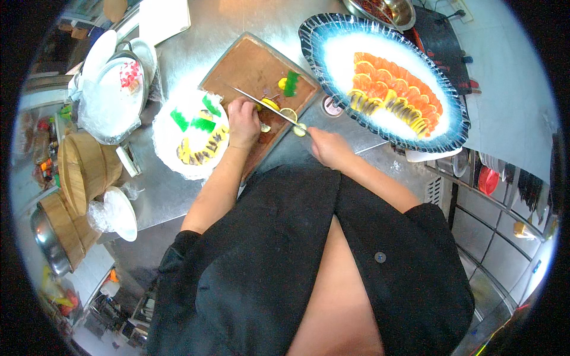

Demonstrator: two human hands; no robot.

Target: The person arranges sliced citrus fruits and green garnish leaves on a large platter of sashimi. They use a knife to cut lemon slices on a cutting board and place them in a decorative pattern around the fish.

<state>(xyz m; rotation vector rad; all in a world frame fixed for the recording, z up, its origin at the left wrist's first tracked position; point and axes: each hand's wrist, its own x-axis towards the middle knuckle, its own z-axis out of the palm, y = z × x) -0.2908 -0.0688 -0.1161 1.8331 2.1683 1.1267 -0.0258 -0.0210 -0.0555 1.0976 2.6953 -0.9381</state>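
My right hand (330, 147) grips the handle of a kitchen knife (254, 98), its long blade lying slantwise over a wooden cutting board (249, 60). Close to the blade, the curled fingers of my left hand (244, 122) press on a lemon piece, mostly hidden by them. Cut lemon slices (270, 105) lie just past the blade. A pale lemon round (289, 114) and a lemon end piece (299, 129) are near the knife's handle end. Farther along the board sit a green decorative grass strip (291, 83) and a small yellow lemon piece (282, 83).
Right of the board, a large blue-rimmed oval platter (329, 44) bears salmon slices (392, 84) with lemon. On the left, a white plate (167, 147) holds yellow-and-grey slices and green strips. Wooden tubs (89, 167) and film-covered dishes (107, 107) stand farther left. A metal bowl (403, 13) is at the back.
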